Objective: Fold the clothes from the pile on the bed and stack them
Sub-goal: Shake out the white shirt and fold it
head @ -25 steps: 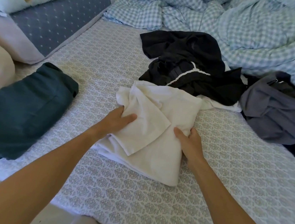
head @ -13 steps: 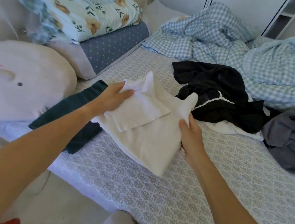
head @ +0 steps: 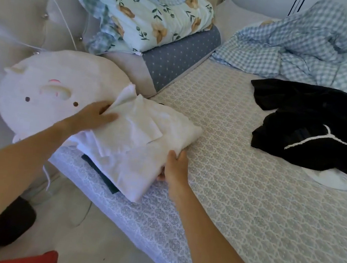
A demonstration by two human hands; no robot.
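Note:
A folded white garment [head: 145,141] lies on top of the folded dark teal garment [head: 101,175], which shows only as a dark edge underneath, near the bed's left front corner. My left hand [head: 96,115] holds the white garment's far left corner, thumb on top. My right hand [head: 174,166] grips its near right edge, fingers tucked under the cloth. A crumpled black garment with white trim [head: 312,131] lies at the right, with a bit of white cloth [head: 336,182] under it.
A round white plush pillow with a face [head: 48,94] sits left of the stack. Behind it lie a floral pillow [head: 152,13] and a blue dotted bolster [head: 177,59]. A checked blue duvet [head: 305,45] is bunched at the back right. The patterned sheet [head: 257,207] covers the bed.
Both hands lifted the folded white garment off the middle of the bed and carried it left. It now rests on the dark teal garment.

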